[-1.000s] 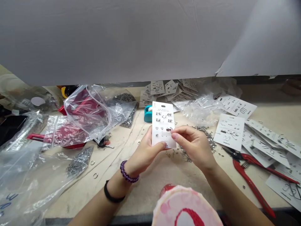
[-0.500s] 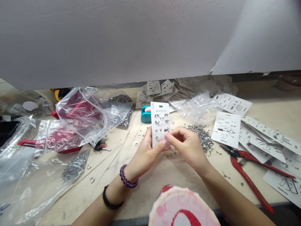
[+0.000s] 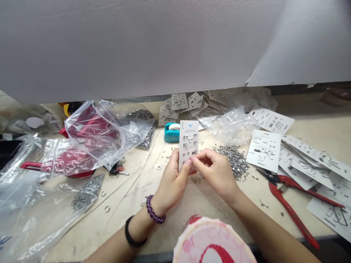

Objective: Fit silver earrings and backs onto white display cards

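Note:
Upright in my left hand (image 3: pixel 174 179) is a white earring card (image 3: pixel 189 128), pinched near its bottom edge between thumb and fingers. Small silver earrings sit in rows on the card, and a few stick out past its right edge. My right hand (image 3: pixel 215 168) is closed in a pinch at the card's lower right, fingertips touching it beside the left thumb. Whatever small piece those fingertips hold is hidden. Just behind my right hand lies a heap of tiny metal earring parts (image 3: pixel 234 160). A teal tape dispenser (image 3: pixel 171 136) stands behind the card.
Red-handled pliers (image 3: pixel 285 201) lie at right by stacked earring cards (image 3: pixel 264 149). More cards (image 3: pixel 179 102) are piled at the back near crumpled clear plastic (image 3: pixel 233 126). Plastic bags (image 3: pixel 93 135) cover the left side. A pink round object (image 3: pixel 214 241) is at the front edge.
The card has shifted slightly right and turned, so a blue spot now shows near its top. My left hand and wrist have moved a little right; my right hand stays at the card's lower edge.

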### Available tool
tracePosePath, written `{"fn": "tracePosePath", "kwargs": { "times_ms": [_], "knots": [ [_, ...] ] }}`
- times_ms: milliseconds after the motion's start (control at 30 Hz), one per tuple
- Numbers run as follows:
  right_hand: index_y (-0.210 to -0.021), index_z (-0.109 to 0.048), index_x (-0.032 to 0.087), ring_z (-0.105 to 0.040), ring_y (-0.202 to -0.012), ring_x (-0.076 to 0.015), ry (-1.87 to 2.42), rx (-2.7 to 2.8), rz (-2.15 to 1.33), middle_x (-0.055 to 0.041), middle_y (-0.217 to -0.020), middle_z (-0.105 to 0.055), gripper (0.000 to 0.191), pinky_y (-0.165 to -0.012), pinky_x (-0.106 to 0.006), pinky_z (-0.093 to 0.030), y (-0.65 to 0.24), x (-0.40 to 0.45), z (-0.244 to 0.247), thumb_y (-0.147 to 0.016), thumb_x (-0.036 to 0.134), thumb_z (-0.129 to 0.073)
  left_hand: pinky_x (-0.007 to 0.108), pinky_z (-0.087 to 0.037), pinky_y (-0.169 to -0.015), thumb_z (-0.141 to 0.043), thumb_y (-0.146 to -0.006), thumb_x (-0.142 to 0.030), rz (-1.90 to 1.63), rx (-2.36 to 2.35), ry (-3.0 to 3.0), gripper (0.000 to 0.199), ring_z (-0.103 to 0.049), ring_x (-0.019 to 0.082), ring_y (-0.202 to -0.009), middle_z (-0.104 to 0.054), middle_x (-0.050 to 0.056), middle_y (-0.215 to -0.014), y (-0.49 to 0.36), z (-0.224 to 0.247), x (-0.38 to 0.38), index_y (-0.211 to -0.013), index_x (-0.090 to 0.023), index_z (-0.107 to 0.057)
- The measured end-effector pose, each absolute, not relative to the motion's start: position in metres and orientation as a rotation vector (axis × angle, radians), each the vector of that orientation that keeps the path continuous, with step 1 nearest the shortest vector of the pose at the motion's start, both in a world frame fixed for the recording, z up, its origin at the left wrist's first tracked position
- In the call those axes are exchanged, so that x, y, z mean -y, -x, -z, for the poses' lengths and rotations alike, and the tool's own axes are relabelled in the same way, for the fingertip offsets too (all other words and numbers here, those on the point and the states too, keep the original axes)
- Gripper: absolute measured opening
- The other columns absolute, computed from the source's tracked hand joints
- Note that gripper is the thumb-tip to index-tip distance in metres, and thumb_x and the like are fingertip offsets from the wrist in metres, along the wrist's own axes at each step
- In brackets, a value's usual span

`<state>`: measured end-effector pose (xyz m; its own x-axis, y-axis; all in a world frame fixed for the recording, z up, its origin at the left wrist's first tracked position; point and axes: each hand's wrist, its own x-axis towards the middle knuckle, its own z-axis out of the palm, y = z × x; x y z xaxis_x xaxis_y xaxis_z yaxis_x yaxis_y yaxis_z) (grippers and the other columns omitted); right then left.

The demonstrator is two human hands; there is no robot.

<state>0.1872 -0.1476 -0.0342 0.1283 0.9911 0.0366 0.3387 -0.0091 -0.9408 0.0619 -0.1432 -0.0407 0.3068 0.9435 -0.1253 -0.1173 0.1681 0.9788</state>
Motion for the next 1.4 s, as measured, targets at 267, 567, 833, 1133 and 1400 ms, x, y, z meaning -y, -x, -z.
{"fn": "tracePosePath", "kwargs": {
  "times_ms": [267,567,833,1133,1400],
  "knots": [
    [-0.07,-0.066,0.017,-0.054,-0.056,-0.0107,1.442,1.486,-0.801,-0.0004,-0.066,-0.065,0.012,-0.054,-0.022,-0.042,-0.188,0.149,0.027,-0.076,0.021,-0.056,0.028,-0.056,-0.066,-0.05,-0.083,-0.032,-1.009,-1.092,-1.059,0.028,-0.059,0.019,-0.094,-0.056,0.007,-0.113,-0.062,0.039,0.142,-0.109,-0.021,-0.045],
    [-0.077,-0.064,0.017,-0.049,-0.052,-0.0109,1.437,1.213,-0.737,0.0005,-0.059,-0.059,0.016,-0.046,-0.022,-0.038,-0.194,0.152,0.024,-0.08,0.028,-0.053,0.026,-0.058,-0.057,-0.052,-0.081,-0.03,-1.104,-1.109,-1.003,0.031,-0.061,0.019,-0.09,-0.058,0.007,-0.11,-0.061,0.036,0.141,-0.109,-0.019,-0.045],
    [-0.082,-0.061,0.017,-0.049,-0.053,-0.0094,1.308,1.346,-1.3,-0.0014,-0.073,-0.062,0.023,-0.049,-0.022,-0.039,-0.196,0.145,0.029,-0.08,0.038,-0.053,0.023,-0.056,-0.049,-0.055,-0.078,-0.027,-1.06,-1.018,-0.842,0.028,-0.063,0.017,-0.077,-0.062,0.007,-0.101,-0.057,0.027,0.136,-0.104,-0.017,-0.049],
    [-0.077,-0.06,0.015,-0.049,-0.057,-0.0107,1.261,1.507,-1.315,-0.0019,-0.069,-0.06,0.022,-0.052,-0.023,-0.041,-0.191,0.149,0.027,-0.08,0.035,-0.052,0.019,-0.053,-0.043,-0.068,-0.068,-0.029,-1.108,-1.043,-0.865,0.036,-0.062,0.012,-0.063,-0.066,0.005,-0.09,-0.056,0.032,0.136,-0.097,-0.014,-0.052],
    [-0.089,-0.064,0.016,-0.051,-0.055,-0.0104,1.341,1.424,-1.259,-0.0027,-0.072,-0.063,0.023,-0.051,-0.024,-0.043,-0.193,0.147,0.027,-0.08,0.031,-0.049,0.019,-0.053,-0.042,-0.07,-0.065,-0.027,-1.131,-1.088,-0.824,0.04,-0.063,0.014,-0.066,-0.065,0.003,-0.091,-0.054,0.03,0.131,-0.099,-0.017,-0.051]
  ]
}}
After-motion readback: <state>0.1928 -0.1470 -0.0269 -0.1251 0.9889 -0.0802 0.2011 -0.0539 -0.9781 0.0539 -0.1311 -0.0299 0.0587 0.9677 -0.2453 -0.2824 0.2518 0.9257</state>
